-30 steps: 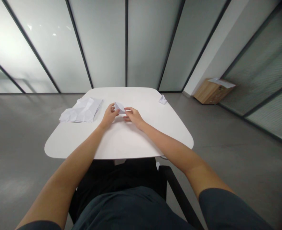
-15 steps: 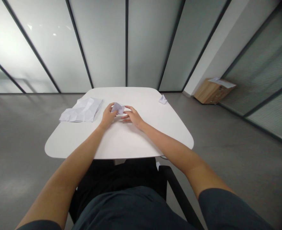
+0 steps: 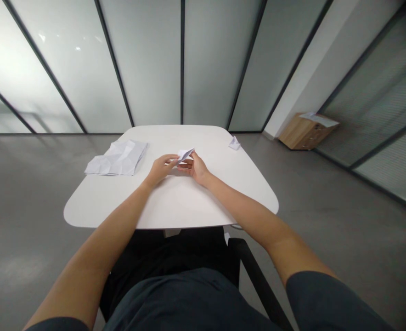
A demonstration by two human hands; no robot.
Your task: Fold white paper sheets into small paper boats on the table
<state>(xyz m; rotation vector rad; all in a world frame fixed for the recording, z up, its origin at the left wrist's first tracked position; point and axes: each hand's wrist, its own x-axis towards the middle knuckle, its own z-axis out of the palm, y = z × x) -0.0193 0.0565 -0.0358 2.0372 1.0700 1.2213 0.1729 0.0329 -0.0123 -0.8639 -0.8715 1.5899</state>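
A small folded piece of white paper (image 3: 185, 155) is held tilted between my hands, just above the middle of the white table (image 3: 175, 202). My left hand (image 3: 162, 166) pinches its left end between thumb and fingers. At the other end, my right hand (image 3: 197, 168) grips the upper right corner, with its lower fingers curled beneath the paper. The fingers partly cover the folds.
Creased sheets of white paper (image 3: 118, 158) lie at the table's left edge. Another small folded paper (image 3: 234, 143) sits near the right edge. A black chair armrest (image 3: 258, 276) is below on the right. A wooden cabinet (image 3: 302, 132) stands beyond the table.
The folded paper has moved right and turned from facing me to a slanted, nearly edge-on position. My right hand has closed on its corner; my left hand has shifted its grip.
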